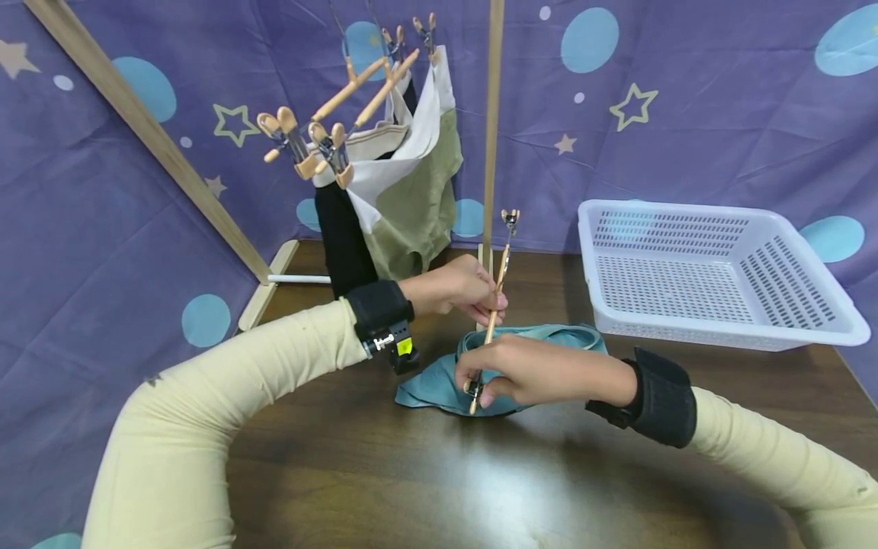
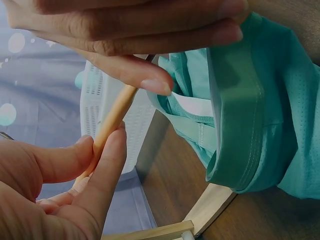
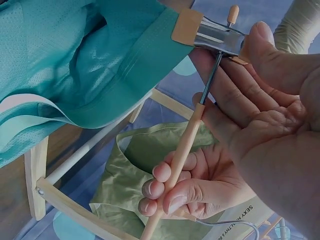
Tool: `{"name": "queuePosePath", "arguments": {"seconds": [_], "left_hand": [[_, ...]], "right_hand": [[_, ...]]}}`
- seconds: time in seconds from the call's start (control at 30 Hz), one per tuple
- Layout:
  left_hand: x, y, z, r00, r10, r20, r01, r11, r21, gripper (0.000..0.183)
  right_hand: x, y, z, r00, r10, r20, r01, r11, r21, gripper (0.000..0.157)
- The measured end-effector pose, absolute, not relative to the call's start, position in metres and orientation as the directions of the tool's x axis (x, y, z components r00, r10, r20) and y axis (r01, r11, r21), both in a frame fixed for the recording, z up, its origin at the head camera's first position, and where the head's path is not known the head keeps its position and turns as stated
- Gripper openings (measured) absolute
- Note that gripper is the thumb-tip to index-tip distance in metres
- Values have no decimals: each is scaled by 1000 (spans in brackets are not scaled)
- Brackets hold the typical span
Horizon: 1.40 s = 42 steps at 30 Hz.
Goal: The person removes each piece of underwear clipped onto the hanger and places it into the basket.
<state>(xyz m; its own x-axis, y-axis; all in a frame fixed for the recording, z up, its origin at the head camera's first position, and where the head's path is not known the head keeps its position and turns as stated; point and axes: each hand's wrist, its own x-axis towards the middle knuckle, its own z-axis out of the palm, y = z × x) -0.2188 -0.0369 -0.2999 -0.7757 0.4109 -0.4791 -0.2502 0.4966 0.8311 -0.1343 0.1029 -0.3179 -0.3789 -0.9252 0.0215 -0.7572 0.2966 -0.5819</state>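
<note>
My left hand (image 1: 473,288) pinches the wooden bar of a clip hanger (image 1: 504,267) between thumb and fingers. At the hanger's near end, my right hand (image 1: 531,371) grips a metal clip (image 3: 220,39) with tan tips, its thumb on the clip's handle. Teal shorts (image 1: 434,386) lie bunched on the table beneath both hands. In the right wrist view the clip's tip overlaps the edge of the shorts' waistband (image 3: 155,55). The right hand's fingers hide the clip in the left wrist view. Another clip (image 1: 511,219) at the hanger's far end holds nothing.
Olive shorts (image 1: 421,202) with a white waistband and a black garment (image 1: 343,240) hang from clip hangers at the left. A wooden rack post (image 1: 492,114) rises behind the hands. The white perforated basket (image 1: 720,328) stands at the right on the brown table (image 1: 384,480).
</note>
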Motion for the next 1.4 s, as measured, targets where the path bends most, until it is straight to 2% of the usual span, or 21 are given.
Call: {"name": "queuePosePath", "arguments": {"seconds": [0.23, 0.5, 1.4], "left_hand": [[-219, -36, -299, -774, 407, -484, -250, 506, 825, 13], [-220, -37, -297, -777, 391, -493, -252, 525, 813, 10], [-219, -33, -297, -764, 406, -501, -230, 555, 800, 16]], "right_hand": [[-135, 105, -320, -359, -933, 34, -775, 277, -568, 26], [-137, 103, -322, -330, -938, 109, -804, 218, -553, 17], [-134, 102, -327, -313, -923, 221, -847, 167, -504, 23]]}}
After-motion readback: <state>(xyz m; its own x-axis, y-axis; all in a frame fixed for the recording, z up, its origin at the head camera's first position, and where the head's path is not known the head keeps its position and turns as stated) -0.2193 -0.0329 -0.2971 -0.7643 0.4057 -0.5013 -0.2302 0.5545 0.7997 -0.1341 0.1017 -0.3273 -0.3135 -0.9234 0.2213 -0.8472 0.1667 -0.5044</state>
